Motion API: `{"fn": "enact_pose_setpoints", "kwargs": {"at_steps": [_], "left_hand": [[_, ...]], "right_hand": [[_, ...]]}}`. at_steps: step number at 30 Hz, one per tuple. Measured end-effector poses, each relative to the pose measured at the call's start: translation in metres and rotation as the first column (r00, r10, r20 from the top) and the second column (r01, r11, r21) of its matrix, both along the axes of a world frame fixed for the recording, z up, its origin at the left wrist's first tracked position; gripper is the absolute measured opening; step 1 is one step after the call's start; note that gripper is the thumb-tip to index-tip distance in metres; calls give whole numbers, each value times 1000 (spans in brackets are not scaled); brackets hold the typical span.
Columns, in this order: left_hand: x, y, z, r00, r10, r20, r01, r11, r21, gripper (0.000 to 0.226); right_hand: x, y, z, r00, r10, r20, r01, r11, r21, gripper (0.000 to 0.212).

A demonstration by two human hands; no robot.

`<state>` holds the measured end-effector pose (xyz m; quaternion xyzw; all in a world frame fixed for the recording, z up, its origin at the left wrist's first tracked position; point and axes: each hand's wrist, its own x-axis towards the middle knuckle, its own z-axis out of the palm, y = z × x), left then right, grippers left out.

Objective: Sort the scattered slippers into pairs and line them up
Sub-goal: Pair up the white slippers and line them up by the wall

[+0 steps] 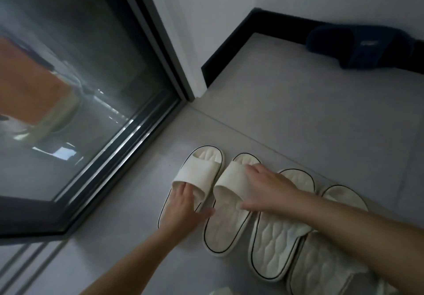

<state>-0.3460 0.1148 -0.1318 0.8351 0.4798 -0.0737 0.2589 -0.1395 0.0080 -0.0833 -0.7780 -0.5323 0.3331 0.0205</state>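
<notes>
Several white slide slippers with a thin black rim lie side by side on the grey floor, toes pointing away. My left hand (pixel 187 205) rests on the footbed of the leftmost slipper (pixel 199 168), fingers reaching under its strap. On the strap and side of the second slipper (pixel 227 223) lies my right hand (pixel 266 189), with its thumb on the footbed. A third slipper (pixel 277 244) and a fourth slipper (pixel 321 269) lie to the right, partly under my right forearm. A dark blue slipper (pixel 358 46) lies far off against the black skirting board.
A sliding glass door (pixel 80 88) with a dark frame runs along the left. A white wall corner (pixel 195 42) and the black skirting board (pixel 229 49) close off the back. Open grey floor lies between the white slippers and the blue one.
</notes>
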Motion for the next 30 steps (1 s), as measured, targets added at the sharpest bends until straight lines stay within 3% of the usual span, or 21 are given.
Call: {"fn": "enact_pose_setpoints", "kwargs": {"at_steps": [2,5,10,16,24,28,30], "left_hand": [[12,2,-5,999,-6,38,5,1000,10,79],[18,6,-13,999,-37,39,35,998,46,82],[20,15,-20,985,-171,-16,172,979,112,39],[22,16,-24,991,-132,31,128,985,117,39],[58,31,-11,987,-59,147,58,998,14,34],[85,49,-10,982,-187,4,185,976,113,41],[86,50,-16,961,-251,-117,269,948,172,45]], "right_hand": [[-8,18,-15,987,-159,-34,159,987,-27,98],[-10,24,-30,959,-280,-52,280,960,-14,79],[-9,21,-37,944,-298,-140,311,947,81,83],[-10,25,-38,940,-302,-158,317,945,83,84],[15,25,-32,929,-328,-173,351,928,123,88],[29,24,-31,922,-323,-213,355,925,134,76],[29,19,-34,933,-300,-198,325,940,103,82]]}}
